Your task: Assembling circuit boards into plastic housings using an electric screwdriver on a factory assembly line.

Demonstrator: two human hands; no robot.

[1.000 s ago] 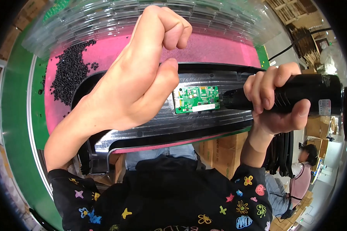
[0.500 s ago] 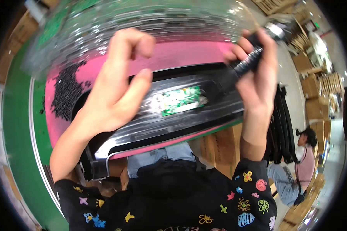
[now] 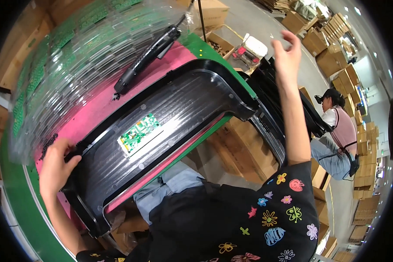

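Note:
A long black plastic housing (image 3: 185, 94) lies across the pink mat in front of me. Inside it rests a green circuit board (image 3: 139, 133), left of the middle. At the housing's left end is my left hand (image 3: 56, 168), thumb and fingers apart, close to a small pile of black screws (image 3: 48, 144) that it partly covers. My right hand (image 3: 288, 59) is raised beyond the right end, fingers loosely curved and apart, holding nothing. Behind the housing a black electric screwdriver (image 3: 148, 59) is over the mat, its tip pointing toward me and its cord running up.
Clear plastic trays (image 3: 87, 56) holding green boards are stacked along the far left. More black housings (image 3: 292, 98) stand at the right of the green table (image 3: 205, 50). Cardboard boxes (image 3: 244, 148) sit below. A seated person (image 3: 338, 131) is farther right.
My right hand has let go of the screwdriver and moved off right. My left hand has gone from above the board to the housing's left end. The whole view has turned.

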